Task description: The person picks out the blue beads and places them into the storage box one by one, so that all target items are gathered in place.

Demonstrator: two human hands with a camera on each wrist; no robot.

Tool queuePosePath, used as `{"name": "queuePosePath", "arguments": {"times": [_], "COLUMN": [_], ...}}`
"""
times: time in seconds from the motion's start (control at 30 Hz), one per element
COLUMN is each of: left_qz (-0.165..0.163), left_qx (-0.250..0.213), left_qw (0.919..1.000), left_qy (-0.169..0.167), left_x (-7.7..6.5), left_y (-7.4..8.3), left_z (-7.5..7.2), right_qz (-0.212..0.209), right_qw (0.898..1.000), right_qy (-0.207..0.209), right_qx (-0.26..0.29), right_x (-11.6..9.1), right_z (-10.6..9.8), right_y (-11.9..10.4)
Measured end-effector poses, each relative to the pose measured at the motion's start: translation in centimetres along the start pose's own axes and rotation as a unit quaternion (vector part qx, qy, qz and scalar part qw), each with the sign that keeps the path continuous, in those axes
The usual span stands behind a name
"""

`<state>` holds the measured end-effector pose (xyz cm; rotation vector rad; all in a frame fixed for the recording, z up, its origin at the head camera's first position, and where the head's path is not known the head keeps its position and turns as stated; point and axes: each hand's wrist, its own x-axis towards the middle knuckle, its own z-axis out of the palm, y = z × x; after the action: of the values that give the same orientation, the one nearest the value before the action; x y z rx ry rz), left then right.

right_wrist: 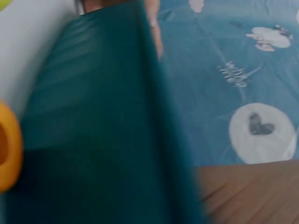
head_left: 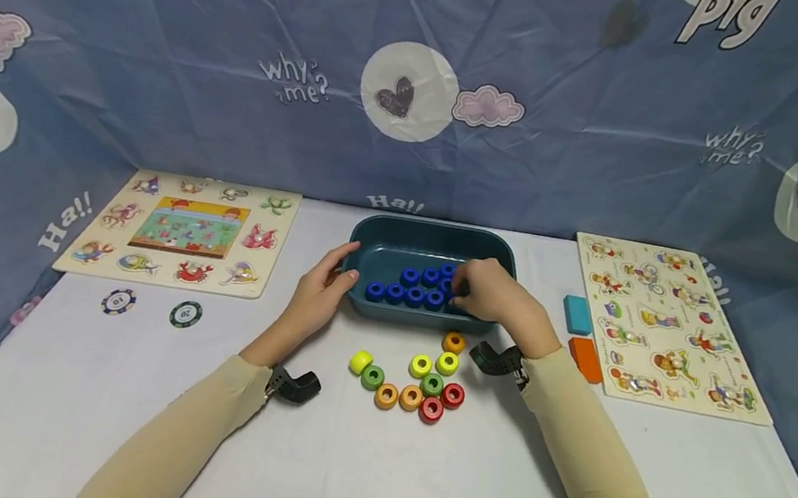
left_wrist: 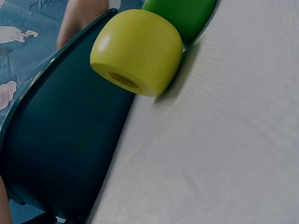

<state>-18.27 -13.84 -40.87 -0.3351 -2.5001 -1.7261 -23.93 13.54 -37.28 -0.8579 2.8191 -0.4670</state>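
A dark teal tray stands at the back middle of the table, with several blue beads lined up in rows inside it. My left hand holds the tray's left end, thumb toward the near corner and fingers along the side. Over the right part of the tray, my right hand reaches in with curled fingers and pinches a blue bead at the end of the front row; the fingers partly hide it. The right wrist view shows the tray wall close up and blurred.
In front of the tray lie loose beads: yellow, green, orange and red. Picture puzzle boards stand left and right. Two poker chips, a blue block and an orange block lie nearby.
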Motion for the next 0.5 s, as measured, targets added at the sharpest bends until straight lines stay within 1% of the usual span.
{"name": "queuePosePath", "arguments": {"times": [0.23, 0.5], "left_qz": [0.001, -0.002], "left_qx": [0.0, -0.001], "left_qw": [1.0, 1.0], "left_qy": [-0.001, -0.001], "left_x": [-0.01, 0.02], "left_y": [0.14, -0.07], "left_z": [0.02, -0.05], "right_qz": [0.012, 0.019], "right_qw": [1.0, 1.0], "right_qy": [-0.006, -0.003], "right_qx": [0.018, 0.019], "right_x": [0.41, 0.6], "right_z": [0.64, 0.95], "right_y": [0.23, 0.3]}}
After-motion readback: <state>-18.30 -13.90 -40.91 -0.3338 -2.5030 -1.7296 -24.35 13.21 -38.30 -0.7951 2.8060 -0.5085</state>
